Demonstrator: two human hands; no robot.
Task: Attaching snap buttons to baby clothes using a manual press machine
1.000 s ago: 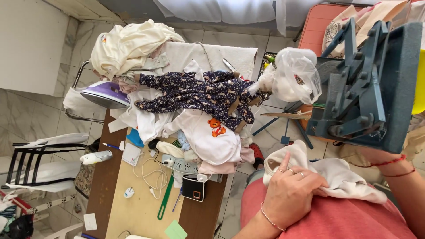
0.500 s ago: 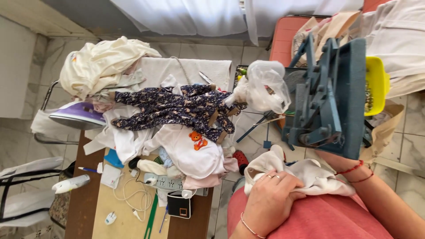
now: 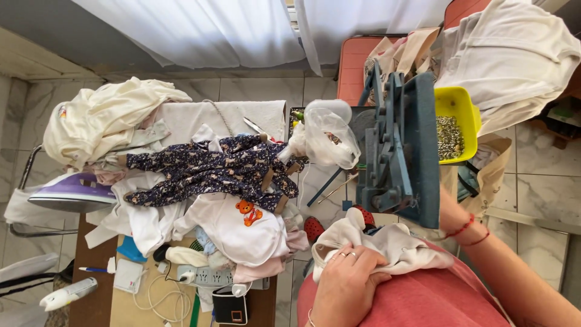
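On her lap, left hand [image 3: 346, 284] (fingers spread) presses white garment [image 3: 387, 245].

Left hand [image 3: 348, 281] flat, fingers spread; right hand hidden, forearm raised

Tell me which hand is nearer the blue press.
Right. The right hand is tucked behind the blue press; the left hand rests lower on the white garment.

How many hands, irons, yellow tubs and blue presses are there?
Hands: 1, the left hand resting on the cream cloth; the right one is hidden
Purple steam iron: 1
Yellow plastic tub of metal snaps: 1
Blue metal press: 1
Total: 4
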